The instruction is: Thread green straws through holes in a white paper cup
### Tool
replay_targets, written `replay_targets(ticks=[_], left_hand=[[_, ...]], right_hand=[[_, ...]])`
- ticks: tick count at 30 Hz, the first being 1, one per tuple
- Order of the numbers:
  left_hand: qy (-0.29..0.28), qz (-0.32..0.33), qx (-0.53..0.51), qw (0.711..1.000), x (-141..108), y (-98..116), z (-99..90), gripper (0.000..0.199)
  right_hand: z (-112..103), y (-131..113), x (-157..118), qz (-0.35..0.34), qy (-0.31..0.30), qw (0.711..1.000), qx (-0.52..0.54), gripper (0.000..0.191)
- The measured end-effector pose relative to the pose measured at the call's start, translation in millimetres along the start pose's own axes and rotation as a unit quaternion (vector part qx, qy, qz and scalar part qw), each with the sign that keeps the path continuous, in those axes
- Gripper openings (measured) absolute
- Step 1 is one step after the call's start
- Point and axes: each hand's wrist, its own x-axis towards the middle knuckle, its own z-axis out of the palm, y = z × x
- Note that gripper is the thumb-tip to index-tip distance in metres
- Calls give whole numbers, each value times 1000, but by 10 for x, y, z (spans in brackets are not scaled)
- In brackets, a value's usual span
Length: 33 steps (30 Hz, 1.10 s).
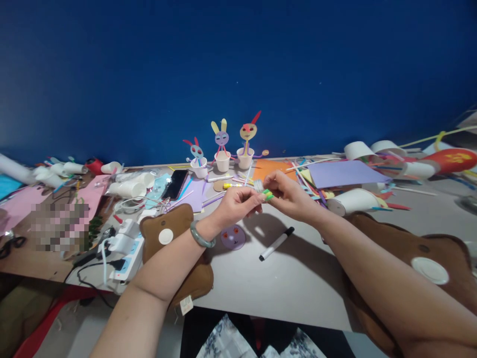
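Note:
My left hand (242,201) and my right hand (285,191) meet above the middle of the table. Between their fingertips is a small green and yellow piece (268,194), too small to name, which both hands pinch. A whitish, see-through item (258,186) shows just behind the fingers; whether it is held I cannot tell. Below my left hand lies a round purple paper face (234,237) with orange eyes. A white marker with black ends (276,244) rests on the table under my right hand.
Three paper-cup figures (222,161) stand along the blue wall. Brown cushions (167,236) lie by both forearms. At left are a power strip (130,256) with cables and a phone (176,184). Purple paper (346,174), cups (354,201) and coloured strips crowd the right.

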Motion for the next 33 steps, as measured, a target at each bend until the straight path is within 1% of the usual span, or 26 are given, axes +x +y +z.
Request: replay_targets(ticks=[4, 8, 12, 15, 18, 20, 24, 27, 33], left_hand=[[18, -7, -8, 1000, 11, -4, -7, 50], [44, -4, -6, 999, 20, 22, 3, 51], [66, -2, -14, 998, 35, 45, 3, 49], [68, -15, -15, 997, 46, 52, -8, 37], [50, -41, -27, 998, 61, 35, -21, 19], [34, -56, -57, 996, 74, 9, -29, 14], [11, -64, -129, 990, 93, -40, -43, 27], [2, -82, -161, 984, 91, -47, -54, 37], [-3, -121, -175, 977, 70, -34, -61, 42]], right_hand=[[-23, -8, 6, -4, -5, 1000, -3, 25], [-4, -53, 20, 10, -11, 1000, -6, 18], [4, -62, 42, 7, 41, 999, -35, 20], [0, -34, 52, 0, 73, 996, -45, 24], [1, -7, 57, -8, 85, 995, -56, 24], [5, -1, 59, -12, 92, 994, -64, 23], [8, -8, 55, -1, 95, 993, -69, 25], [6, -5, 50, -3, 101, 992, -78, 27], [16, 18, 70, -20, 94, 992, -81, 24]])
